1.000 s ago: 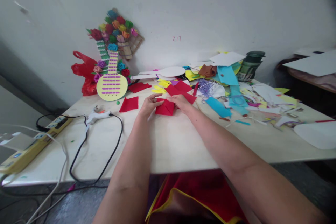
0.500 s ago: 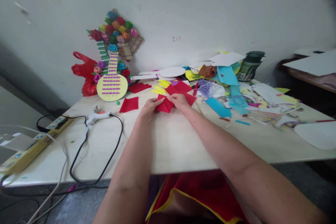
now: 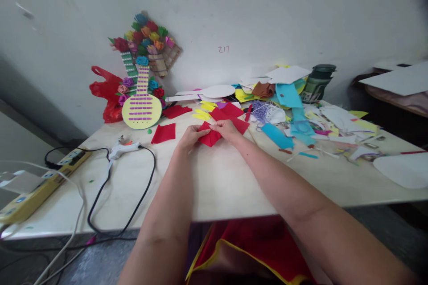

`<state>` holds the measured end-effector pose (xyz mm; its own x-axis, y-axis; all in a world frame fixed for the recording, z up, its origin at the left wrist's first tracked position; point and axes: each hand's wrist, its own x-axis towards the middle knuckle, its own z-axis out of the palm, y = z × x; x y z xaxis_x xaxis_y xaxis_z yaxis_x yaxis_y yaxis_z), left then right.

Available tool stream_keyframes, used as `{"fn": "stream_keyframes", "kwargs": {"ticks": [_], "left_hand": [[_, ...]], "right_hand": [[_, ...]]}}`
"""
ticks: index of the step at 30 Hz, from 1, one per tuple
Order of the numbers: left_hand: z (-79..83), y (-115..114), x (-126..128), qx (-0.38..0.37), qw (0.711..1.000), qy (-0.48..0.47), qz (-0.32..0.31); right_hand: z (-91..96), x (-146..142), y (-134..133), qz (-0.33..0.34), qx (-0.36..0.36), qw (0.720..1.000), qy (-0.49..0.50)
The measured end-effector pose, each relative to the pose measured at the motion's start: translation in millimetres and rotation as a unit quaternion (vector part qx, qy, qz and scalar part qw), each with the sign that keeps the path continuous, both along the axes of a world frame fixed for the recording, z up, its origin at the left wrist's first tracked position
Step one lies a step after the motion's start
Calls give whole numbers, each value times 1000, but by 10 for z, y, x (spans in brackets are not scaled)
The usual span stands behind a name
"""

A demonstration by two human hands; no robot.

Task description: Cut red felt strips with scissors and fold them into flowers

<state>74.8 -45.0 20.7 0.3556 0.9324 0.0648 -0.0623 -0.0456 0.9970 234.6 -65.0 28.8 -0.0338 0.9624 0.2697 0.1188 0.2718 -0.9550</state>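
Left hand [image 3: 192,137]: thumb and fingers pinch the left side of a folded red piece [image 3: 209,140].
Right hand [image 3: 228,131]: grips the same red piece at its upper right, fingertips near the left thumb.
Red piece: between the two hands, over the pale table [image 3: 230,182]; whether it touches the surface cannot be told.
Red sheets [image 3: 236,119]: overlapping, just beyond the right hand.
Yellow pieces [image 3: 201,116]: just beyond the left hand.
Red square [image 3: 163,133]: flat, left of the left hand.
Blue strip [image 3: 277,136]: right of the right hand, near a tangle of yarn [image 3: 265,111].
Glue gun [image 3: 123,148]: farther left of the left hand, black cord attached.
Paper instrument [image 3: 142,111]: beyond the left hand, upright, purple bars across it, beside a red plastic bag [image 3: 109,91].
Bottle [image 3: 316,87]: well beyond the right hand, to its right.
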Motion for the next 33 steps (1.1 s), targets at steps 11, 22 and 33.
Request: {"fn": "stream_keyframes", "kwargs": {"ticks": [11,22,33], "left_hand": [[0,-4,-1,37,998,47,-26],[66,-80,29,44,992,114,-34],[70,-83,18,26,993,98,-60]], "right_hand": [[-27,-7,28,34,-10,999,21],[-32,-11,41,45,25,998,48],[-17,2,38,31,14,999,30]]}}
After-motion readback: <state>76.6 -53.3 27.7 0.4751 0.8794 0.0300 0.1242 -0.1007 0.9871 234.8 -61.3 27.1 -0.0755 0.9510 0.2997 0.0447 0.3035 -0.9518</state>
